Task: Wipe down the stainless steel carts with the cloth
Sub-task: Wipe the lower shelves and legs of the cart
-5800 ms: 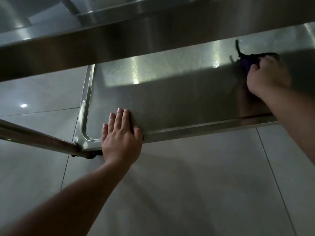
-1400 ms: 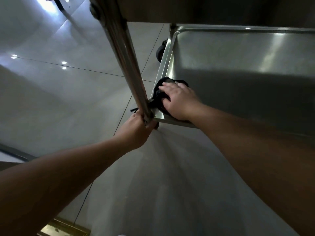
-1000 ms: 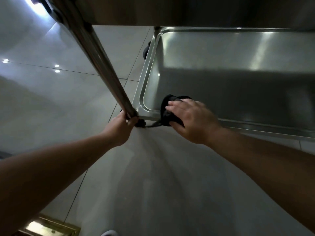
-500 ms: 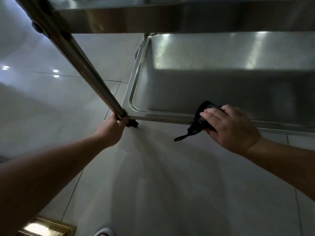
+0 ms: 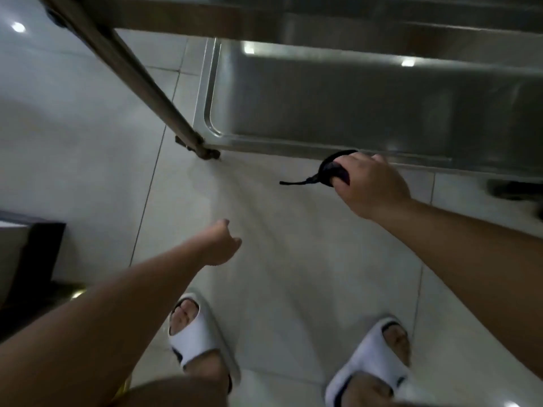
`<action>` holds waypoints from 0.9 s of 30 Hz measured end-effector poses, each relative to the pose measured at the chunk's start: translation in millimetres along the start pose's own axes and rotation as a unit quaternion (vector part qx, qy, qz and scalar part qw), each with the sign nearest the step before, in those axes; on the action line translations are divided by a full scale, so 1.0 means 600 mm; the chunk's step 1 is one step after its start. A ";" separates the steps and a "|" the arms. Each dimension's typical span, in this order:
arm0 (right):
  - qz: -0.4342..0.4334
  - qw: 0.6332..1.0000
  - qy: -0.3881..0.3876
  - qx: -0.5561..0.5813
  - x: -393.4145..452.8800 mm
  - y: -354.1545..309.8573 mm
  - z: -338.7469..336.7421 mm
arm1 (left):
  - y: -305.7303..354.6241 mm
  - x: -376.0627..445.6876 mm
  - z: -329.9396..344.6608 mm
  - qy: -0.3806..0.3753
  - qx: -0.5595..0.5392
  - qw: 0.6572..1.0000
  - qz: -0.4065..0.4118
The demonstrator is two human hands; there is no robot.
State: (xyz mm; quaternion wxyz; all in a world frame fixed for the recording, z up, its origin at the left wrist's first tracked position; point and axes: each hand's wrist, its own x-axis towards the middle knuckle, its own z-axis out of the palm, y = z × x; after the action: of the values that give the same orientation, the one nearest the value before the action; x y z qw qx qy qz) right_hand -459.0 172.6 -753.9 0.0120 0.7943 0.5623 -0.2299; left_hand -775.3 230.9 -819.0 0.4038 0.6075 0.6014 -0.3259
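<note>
The stainless steel cart's bottom shelf (image 5: 338, 107) fills the upper right, with its raised rim (image 5: 279, 146) facing me and an upper shelf above it. A steel upright post (image 5: 138, 77) slants down to the shelf's near left corner. My right hand (image 5: 367, 186) grips a dark bunched cloth (image 5: 333, 171) just in front of the shelf's front rim; a thin strand of the cloth trails to the left. My left hand (image 5: 221, 245) hangs over the floor, apart from the cart, fingers loosely curled and holding nothing.
Pale floor tiles (image 5: 279, 259) lie in front of the cart. My feet in white slides (image 5: 197, 333) (image 5: 379, 356) stand at the bottom. A dark piece of furniture (image 5: 32, 259) sits at the left edge. A dark caster shape (image 5: 514, 190) shows under the cart at the right.
My left hand let go of the cart's post and drew back toward me. My right hand with the cloth slid right along the front rim and came off it. The view tilted down to my feet.
</note>
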 end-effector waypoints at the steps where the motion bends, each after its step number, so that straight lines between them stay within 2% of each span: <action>1: 0.020 0.999 -0.036 0.018 -0.023 -0.003 0.005 | 0.002 -0.029 0.006 -0.012 0.036 0.999 0.018; 6: 0.131 0.959 -0.240 0.079 -0.196 -0.026 0.015 | 0.008 -0.198 0.008 -0.046 0.051 0.995 0.069; 12: 0.183 0.927 -0.298 0.138 -0.379 -0.101 -0.097 | 0.004 -0.418 -0.014 -0.088 0.111 0.990 0.017; 16: 0.184 0.918 -0.323 0.136 -0.447 -0.143 -0.219 | 0.054 -0.574 -0.064 -0.104 0.075 0.991 0.031; 19: 0.170 0.915 -0.343 0.129 -0.499 -0.163 -0.334 | 0.099 -0.692 -0.125 -0.073 0.042 0.994 0.065; 23: 0.146 0.938 -0.288 0.125 -0.561 -0.170 -0.511 | 0.150 -0.845 -0.198 -0.046 0.033 0.994 0.097; 27: 0.098 0.963 -0.251 0.028 -0.610 -0.191 -0.672 | 0.169 -0.973 -0.258 -0.005 0.024 0.991 0.131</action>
State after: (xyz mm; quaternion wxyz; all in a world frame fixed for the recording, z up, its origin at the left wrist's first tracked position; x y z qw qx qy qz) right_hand -516.0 1.7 -227.6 0.1532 0.7626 0.4537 -0.4349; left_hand -725.8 99.7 -222.6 0.4313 0.6889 0.5067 -0.2874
